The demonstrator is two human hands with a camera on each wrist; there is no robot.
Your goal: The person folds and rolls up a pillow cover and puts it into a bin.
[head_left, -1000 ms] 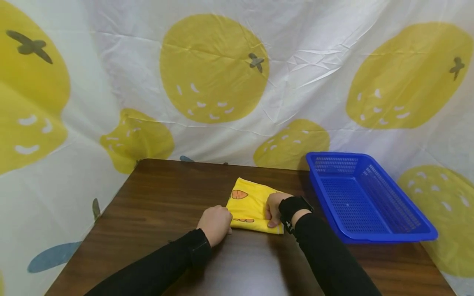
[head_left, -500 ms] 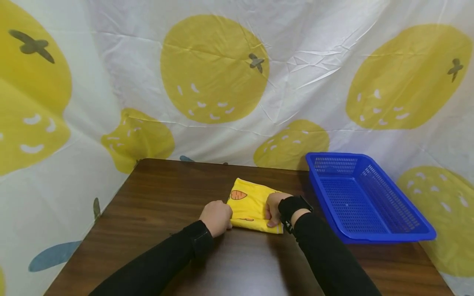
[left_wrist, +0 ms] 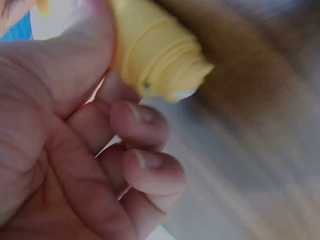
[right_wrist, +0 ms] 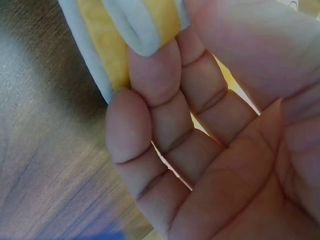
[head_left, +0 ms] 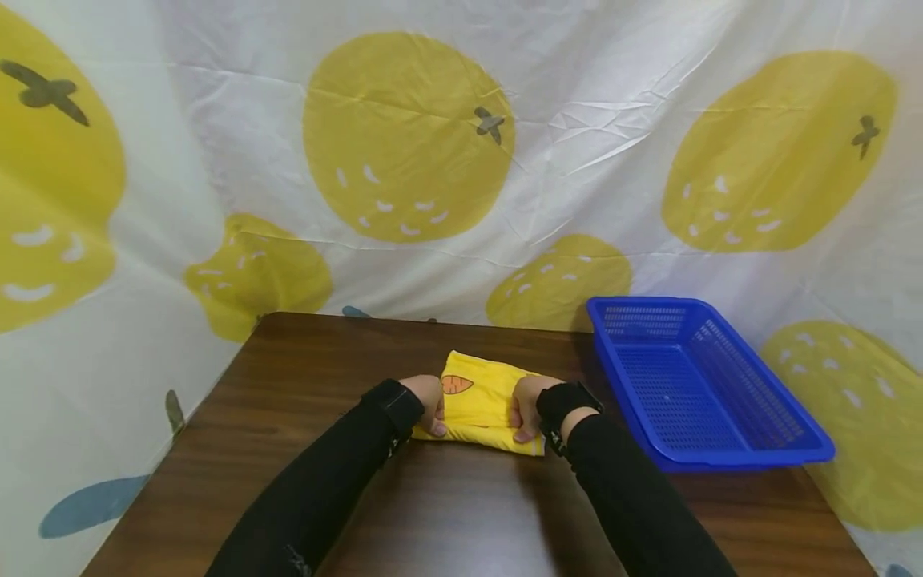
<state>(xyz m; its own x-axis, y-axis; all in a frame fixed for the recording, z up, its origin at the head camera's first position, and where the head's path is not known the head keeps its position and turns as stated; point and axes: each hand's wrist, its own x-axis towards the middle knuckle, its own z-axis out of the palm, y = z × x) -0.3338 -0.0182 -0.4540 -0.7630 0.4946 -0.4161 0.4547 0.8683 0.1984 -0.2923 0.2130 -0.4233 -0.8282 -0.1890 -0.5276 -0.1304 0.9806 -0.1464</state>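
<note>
A yellow cloth (head_left: 485,394) with a carrot print lies on the brown table in the head view, its near edge rolled or folded over. My left hand (head_left: 427,401) pinches the left end of that roll. In the left wrist view the yellow layers (left_wrist: 160,52) stick out past my thumb and forefinger, while the other fingers curl below. With thumb and fingers my right hand (head_left: 529,407) grips the roll near its right end. White edging shows on the folded cloth (right_wrist: 102,42) in the right wrist view. Both hands cover parts of the cloth.
An open blue plastic basket (head_left: 649,441) stands to the right of the cloth, near my right forearm. Behind the brown table (head_left: 346,344) hangs a white curtain (head_left: 562,176) printed with yellow fruit.
My left hand has turned, its thumb side now showing at the cloth's left end, where the roll shows further left. The right hand keeps its grip in nearly the same place.
</note>
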